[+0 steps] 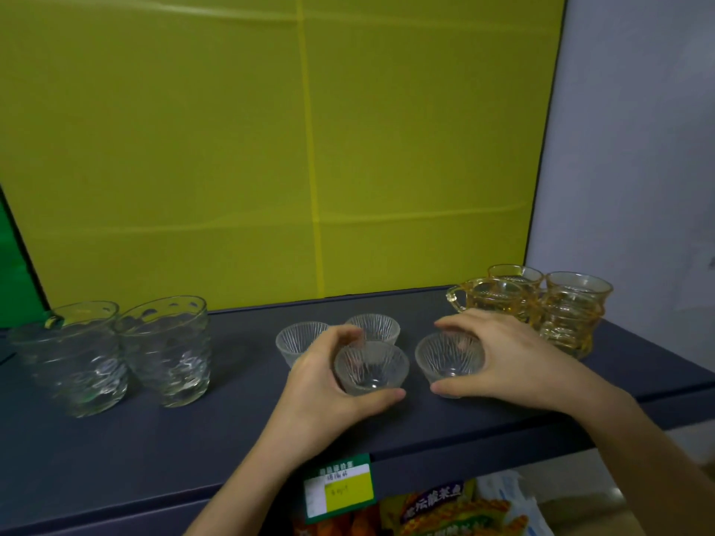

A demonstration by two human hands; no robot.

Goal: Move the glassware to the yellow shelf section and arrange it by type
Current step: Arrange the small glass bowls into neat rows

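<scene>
On the dark grey shelf (116,450) in front of the yellow back panel (232,148) stand several small ribbed clear glass cups. My left hand (321,392) wraps around the front-left small cup (371,367), which rests on the shelf. Around the front-right small cup (450,357) my right hand (514,357) is closed, thumb in front and fingers behind. Two more small cups (373,326) stand just behind, one of them (296,338) partly hidden by my left fingers. Clear dimpled tumblers (166,350) stand at the left. Amber handled mugs (568,315) are grouped at the right.
A green and yellow price tag (340,489) hangs from the shelf's front edge. Snack packets (445,512) lie on the level below. A green panel (11,276) borders the yellow section on the left, and a pale wall (638,148) on the right.
</scene>
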